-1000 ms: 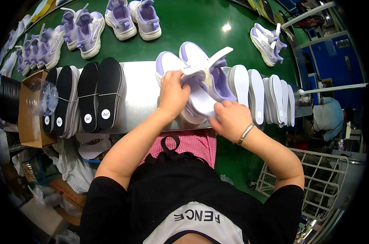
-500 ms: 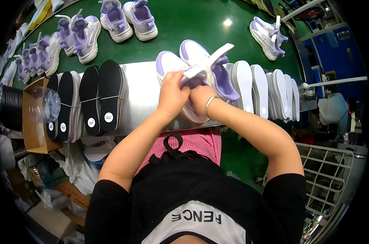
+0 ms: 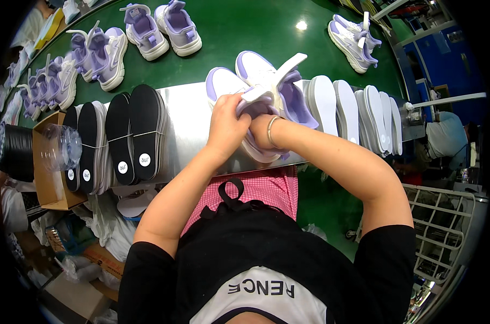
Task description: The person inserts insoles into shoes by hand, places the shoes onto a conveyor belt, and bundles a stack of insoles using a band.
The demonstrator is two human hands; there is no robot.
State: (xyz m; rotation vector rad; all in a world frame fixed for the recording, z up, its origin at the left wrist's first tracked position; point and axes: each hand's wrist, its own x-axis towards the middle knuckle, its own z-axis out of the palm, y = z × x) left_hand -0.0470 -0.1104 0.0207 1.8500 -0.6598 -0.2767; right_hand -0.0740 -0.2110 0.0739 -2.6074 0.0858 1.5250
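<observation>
On the metal bench in front of me lies a white and lavender sneaker (image 3: 221, 82), toe pointing away. My left hand (image 3: 226, 128) is closed on its opening, near the tongue. My right hand (image 3: 261, 131), with a bracelet at the wrist, reaches into the same shoe; its fingers are hidden inside, so whether it holds anything does not show. The matching sneaker (image 3: 255, 66) rests against it on the right, its white strap (image 3: 291, 63) sticking up.
Bundled black insoles (image 3: 146, 121) stand on the bench (image 3: 186, 116) at left, beside a cardboard box (image 3: 55, 189). White insoles (image 3: 323, 105) are lined up at right. Beyond, a green surface (image 3: 255, 27) carries several sneaker pairs (image 3: 181, 29). A white wire rack (image 3: 439, 221) is at lower right.
My right hand has pushed a little deeper into the shoe. The left keeps its grip. Sneakers on the green surface have shifted slightly left, and the view has tilted a little.
</observation>
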